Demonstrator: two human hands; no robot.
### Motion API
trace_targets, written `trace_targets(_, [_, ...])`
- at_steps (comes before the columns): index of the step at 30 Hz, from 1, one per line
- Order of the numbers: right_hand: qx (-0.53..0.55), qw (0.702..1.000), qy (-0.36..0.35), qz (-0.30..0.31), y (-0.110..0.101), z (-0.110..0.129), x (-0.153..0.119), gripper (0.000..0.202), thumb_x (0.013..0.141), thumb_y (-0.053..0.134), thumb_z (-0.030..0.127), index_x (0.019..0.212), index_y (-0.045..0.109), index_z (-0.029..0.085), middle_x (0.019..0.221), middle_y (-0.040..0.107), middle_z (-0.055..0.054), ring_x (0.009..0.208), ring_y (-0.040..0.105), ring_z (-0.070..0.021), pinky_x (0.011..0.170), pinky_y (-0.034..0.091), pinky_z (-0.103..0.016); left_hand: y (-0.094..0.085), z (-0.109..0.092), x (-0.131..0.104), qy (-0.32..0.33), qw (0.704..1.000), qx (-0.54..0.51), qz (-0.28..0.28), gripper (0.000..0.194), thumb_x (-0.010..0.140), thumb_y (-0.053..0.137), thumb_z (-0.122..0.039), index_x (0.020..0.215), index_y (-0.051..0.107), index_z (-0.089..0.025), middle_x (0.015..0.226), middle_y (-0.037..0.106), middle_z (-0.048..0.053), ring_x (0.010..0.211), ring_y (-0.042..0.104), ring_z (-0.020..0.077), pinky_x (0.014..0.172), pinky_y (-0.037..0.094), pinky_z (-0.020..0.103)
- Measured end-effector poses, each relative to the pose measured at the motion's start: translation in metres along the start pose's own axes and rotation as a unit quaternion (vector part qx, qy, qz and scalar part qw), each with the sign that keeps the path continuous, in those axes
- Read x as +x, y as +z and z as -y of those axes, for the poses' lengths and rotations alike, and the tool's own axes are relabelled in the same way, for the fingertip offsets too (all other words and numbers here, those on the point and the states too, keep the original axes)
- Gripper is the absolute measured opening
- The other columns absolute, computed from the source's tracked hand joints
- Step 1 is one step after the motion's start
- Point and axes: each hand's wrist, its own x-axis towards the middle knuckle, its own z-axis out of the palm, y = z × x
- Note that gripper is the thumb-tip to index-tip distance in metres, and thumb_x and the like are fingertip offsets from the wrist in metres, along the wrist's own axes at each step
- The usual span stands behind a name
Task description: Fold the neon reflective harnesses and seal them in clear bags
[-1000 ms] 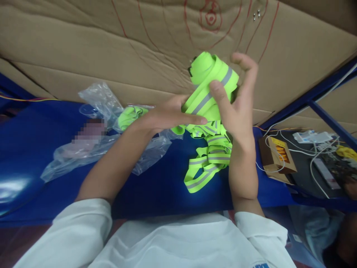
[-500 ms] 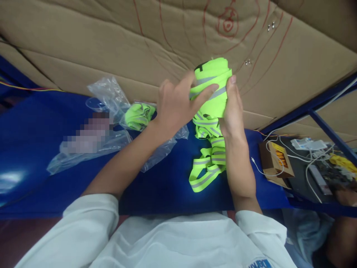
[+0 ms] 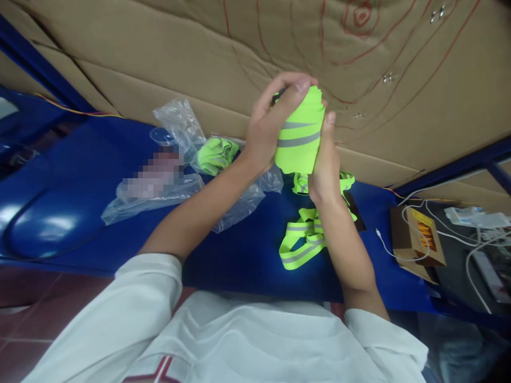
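Note:
A folded bundle of neon yellow-green reflective strap (image 3: 300,135) with grey stripes is raised above the blue table. My left hand (image 3: 275,114) wraps round its left side and top, the thumb lying across the upper edge. On the other side my right hand (image 3: 326,159) grips the bundle, thumb up along its edge. A small black piece shows near the left fingers. Below the hands, loose loops of the same strap (image 3: 301,244) lie on the table, partly hidden by my right forearm. Another bundle in clear plastic (image 3: 217,155) sits left of my left wrist.
Crumpled clear plastic bags (image 3: 179,125) lie on the blue table (image 3: 239,255) at left, beside a pixelated patch. A cardboard wall (image 3: 191,53) with red curved lines stands behind. At right are an open brown box (image 3: 415,234), white cables and a blue frame bar.
My left hand has moved up from the bundle's front to its top left edge. The bundle is turned, its stripes now more level. The view has shifted, too.

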Motion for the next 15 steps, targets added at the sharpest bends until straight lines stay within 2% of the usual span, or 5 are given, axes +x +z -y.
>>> trace_targets(4, [0.11,0.993,0.019,0.044,-0.001,0.007,-0.006,0.081,0.08,0.054,0.094,0.144,0.056,0.045,0.143,0.069,0.006,0.152,0.05,-0.0257,0.113,0.058,-0.043,-0.009,0.012,0.007,0.066,0.997,-0.031,-0.031,0.022,0.101,0.05,-0.048,0.104,0.059,-0.029,0.107,0.074,0.003,0.103,0.073,0.0261,0.088,0.06,0.039])
trace_targets(8, [0.211,0.973,0.012,0.096,-0.005,0.009,-0.012,0.05,0.078,0.082,0.064,0.116,0.071,0.035,0.131,0.075,0.003,0.144,0.058,-0.0283,0.114,0.059,-0.045,-0.022,0.027,0.022,0.262,0.964,0.041,0.016,0.05,0.108,0.042,-0.066,0.115,0.076,-0.031,0.118,0.071,0.002,0.118,0.065,0.0242,0.11,0.051,0.04])
trace_targets(10, [0.247,0.963,0.016,0.109,-0.005,0.004,-0.012,0.044,0.077,0.085,0.057,0.111,0.072,0.032,0.127,0.077,0.002,0.142,0.06,-0.0284,0.113,0.059,-0.046,-0.022,0.033,0.027,0.261,0.965,-0.003,0.014,0.052,0.106,0.04,-0.071,0.124,0.075,-0.037,0.12,0.069,0.001,0.125,0.061,0.0252,0.115,0.048,0.041])
trace_targets(12, [0.276,0.954,0.023,0.119,-0.004,0.001,-0.01,0.041,0.078,0.084,0.056,0.107,0.072,0.031,0.124,0.078,0.0,0.14,0.062,-0.0289,0.112,0.06,-0.046,-0.019,0.036,0.03,0.231,0.971,-0.052,-0.007,0.045,0.104,0.043,-0.072,0.124,0.073,-0.044,0.117,0.068,0.001,0.12,0.062,0.0264,0.107,0.052,0.04])
trace_targets(15, [0.279,0.956,0.014,0.09,-0.006,0.003,-0.008,0.034,0.08,0.082,0.051,0.105,0.07,0.031,0.12,0.079,0.0,0.13,0.069,-0.0281,0.108,0.062,-0.043,-0.023,0.034,0.028,0.243,0.97,0.0,-0.024,0.047,0.105,0.04,-0.074,0.124,0.07,-0.042,0.115,0.068,0.001,0.109,0.064,0.0255,0.098,0.053,0.039])
